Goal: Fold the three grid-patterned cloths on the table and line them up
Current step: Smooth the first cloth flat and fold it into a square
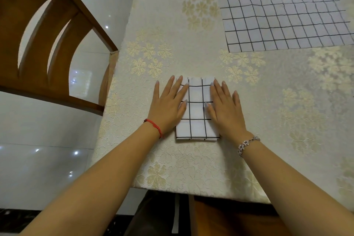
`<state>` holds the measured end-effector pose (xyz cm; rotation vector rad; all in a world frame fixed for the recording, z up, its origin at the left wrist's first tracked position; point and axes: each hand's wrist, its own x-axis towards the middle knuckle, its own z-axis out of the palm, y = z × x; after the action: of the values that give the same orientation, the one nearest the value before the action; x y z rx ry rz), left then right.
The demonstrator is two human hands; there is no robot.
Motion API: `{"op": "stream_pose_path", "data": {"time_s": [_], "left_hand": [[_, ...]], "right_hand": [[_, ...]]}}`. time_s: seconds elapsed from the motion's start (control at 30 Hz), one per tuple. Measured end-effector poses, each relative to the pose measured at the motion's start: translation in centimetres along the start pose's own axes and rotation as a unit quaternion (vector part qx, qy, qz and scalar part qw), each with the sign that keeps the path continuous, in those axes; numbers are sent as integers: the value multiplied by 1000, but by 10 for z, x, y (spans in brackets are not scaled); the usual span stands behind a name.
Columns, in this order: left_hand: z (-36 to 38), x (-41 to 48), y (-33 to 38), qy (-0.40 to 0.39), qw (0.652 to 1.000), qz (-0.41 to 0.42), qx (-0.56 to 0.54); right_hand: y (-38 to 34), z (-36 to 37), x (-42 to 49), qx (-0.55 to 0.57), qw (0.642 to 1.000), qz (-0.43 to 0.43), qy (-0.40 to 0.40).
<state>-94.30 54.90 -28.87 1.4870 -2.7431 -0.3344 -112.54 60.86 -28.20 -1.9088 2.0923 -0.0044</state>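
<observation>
A white cloth with black grid lines lies folded into a small rectangle (197,113) near the table's front edge. My left hand (168,101) rests flat on its left side, fingers spread. My right hand (224,105) presses flat on its right side, fingers spread too. Neither hand grips anything. A second grid-patterned cloth (283,11) lies spread out flat at the far right of the table, its right edge cut off by the frame. No third cloth is in view.
The table wears a cream tablecloth with gold flowers (153,59). A wooden chair (44,44) stands to the left of the table over a shiny white tiled floor. The table's front edge (191,191) runs just above my lap.
</observation>
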Motion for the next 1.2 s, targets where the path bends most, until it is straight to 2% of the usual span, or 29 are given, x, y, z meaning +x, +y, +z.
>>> {"op": "stream_pose_path", "data": {"time_s": [0.57,0.67,0.77,0.83,0.97,1.2], "left_hand": [[5,-2,-4,-24,999,-7,46],[-4,-10,3,32,999,-1,23],[-5,-22,10,126,990,58,-27],[0,-30,13,107,991,80,-28],[13,-38,10,5,998,60,25],[15,-39,6,-26,998,55,30]], "right_hand": [[7,6,-2,-30,999,3,-12],[6,2,-7,-14,1000,-9,-8],[2,0,-17,-17,998,-56,-10],[0,4,-23,-18,997,-70,-13],[3,13,-31,-23,998,-58,-23],[5,15,-33,-26,998,-56,-17]]}}
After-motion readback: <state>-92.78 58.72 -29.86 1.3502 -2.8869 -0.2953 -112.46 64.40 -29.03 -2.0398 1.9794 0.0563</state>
